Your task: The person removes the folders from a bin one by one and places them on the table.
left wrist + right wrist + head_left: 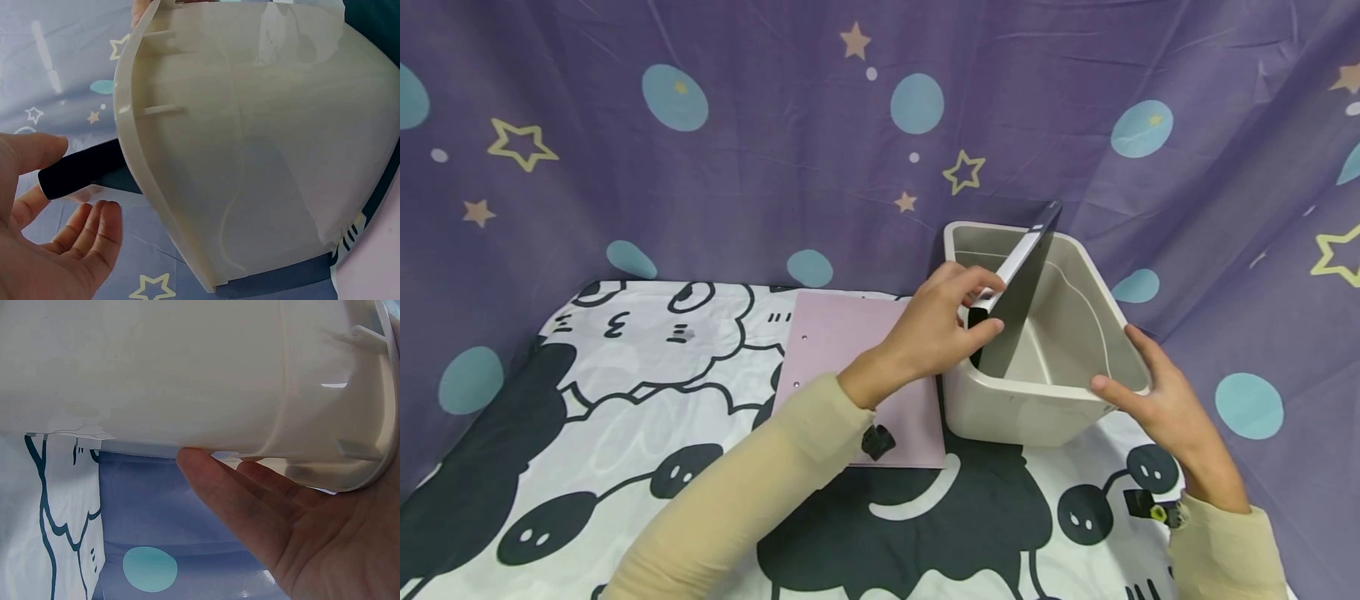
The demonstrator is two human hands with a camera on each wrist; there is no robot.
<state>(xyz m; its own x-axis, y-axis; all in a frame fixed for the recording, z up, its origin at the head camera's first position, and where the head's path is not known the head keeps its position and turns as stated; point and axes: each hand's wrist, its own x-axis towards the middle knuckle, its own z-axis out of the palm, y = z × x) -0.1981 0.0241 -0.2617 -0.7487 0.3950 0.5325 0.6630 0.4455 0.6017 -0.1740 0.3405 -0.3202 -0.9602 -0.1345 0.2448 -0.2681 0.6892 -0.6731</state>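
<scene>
A light grey plastic bin (1015, 412) stands at the right. Tilted inside it is a dark, flat folder-like item (1026, 287) with a white and black edge, its far end rising above the rim. My left hand (936, 321) pinches the near end of that edge between thumb and fingers, over the bin's left rim. In the left wrist view the black end (81, 169) sits between thumb and index finger, the other fingers loosely bent. My right hand (1165, 408) holds the bin's near right corner, thumb at the front and fingers along the right side.
A pink folder (823, 333) lies flat to the left of the bin, partly under my left forearm. The bed-like surface has a black-and-white cartoon cloth (647, 458). A purple curtain (775, 150) with stars and blue dots hangs close behind the bin.
</scene>
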